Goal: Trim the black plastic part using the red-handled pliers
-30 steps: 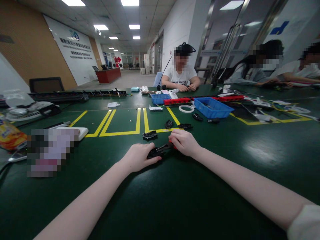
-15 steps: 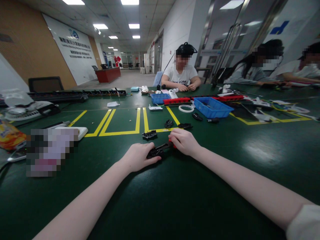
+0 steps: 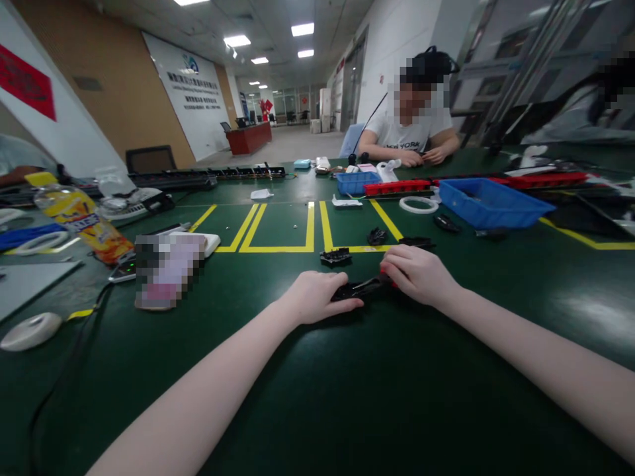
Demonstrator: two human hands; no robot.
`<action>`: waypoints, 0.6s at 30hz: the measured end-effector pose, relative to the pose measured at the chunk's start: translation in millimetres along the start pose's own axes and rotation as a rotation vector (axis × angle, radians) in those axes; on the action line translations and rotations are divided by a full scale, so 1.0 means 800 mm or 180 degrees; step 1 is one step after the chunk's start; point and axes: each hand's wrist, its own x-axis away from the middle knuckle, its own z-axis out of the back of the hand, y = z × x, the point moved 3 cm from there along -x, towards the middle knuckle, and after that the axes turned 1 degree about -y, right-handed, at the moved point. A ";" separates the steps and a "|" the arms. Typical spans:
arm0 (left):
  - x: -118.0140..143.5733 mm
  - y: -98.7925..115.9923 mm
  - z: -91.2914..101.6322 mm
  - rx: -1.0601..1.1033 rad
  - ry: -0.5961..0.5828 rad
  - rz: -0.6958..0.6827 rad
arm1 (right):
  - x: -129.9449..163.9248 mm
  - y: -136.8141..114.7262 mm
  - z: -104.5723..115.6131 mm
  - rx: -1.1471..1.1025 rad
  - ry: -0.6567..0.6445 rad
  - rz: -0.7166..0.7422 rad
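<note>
Head view: bare table [image 3: 347,396] around hands.

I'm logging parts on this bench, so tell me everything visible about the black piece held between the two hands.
The black piece is a long, narrow part that looks like moulded plastic with a slight gloss. It lies low on the green table, running roughly left to right. The left hand covers its left end with fingers laid over it; the right hand grips its right end, where a bit of red shows. Finer detail is too small to tell.
</note>
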 end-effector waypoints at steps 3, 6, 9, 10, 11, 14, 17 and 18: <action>0.000 -0.002 0.000 0.0050 -0.0013 -0.0048 | -0.001 0.003 -0.001 -0.0031 0.0029 -0.0055; 0.000 -0.002 0.000 0.0125 0.0020 -0.0114 | -0.001 0.003 -0.001 -0.0042 0.0041 -0.0092; 0.000 -0.002 0.000 0.0154 0.0036 -0.0111 | -0.001 0.002 -0.001 -0.0080 0.0073 -0.0102; 0.000 -0.002 0.000 0.0137 0.0036 -0.0106 | -0.001 0.002 -0.001 -0.0082 0.0077 -0.0104; 0.000 -0.002 0.000 0.0108 0.0035 -0.0102 | -0.001 0.002 -0.001 -0.0081 0.0079 -0.0109; 0.000 -0.002 -0.001 -0.0017 0.0043 -0.0001 | -0.001 0.001 -0.001 -0.0082 0.0096 -0.0150; 0.001 -0.003 -0.004 -0.0070 0.0067 0.0155 | -0.001 0.002 -0.002 -0.0098 0.0130 -0.0181; 0.001 -0.003 -0.004 -0.0064 0.0085 0.0168 | 0.000 0.002 -0.002 -0.0112 0.0144 -0.0191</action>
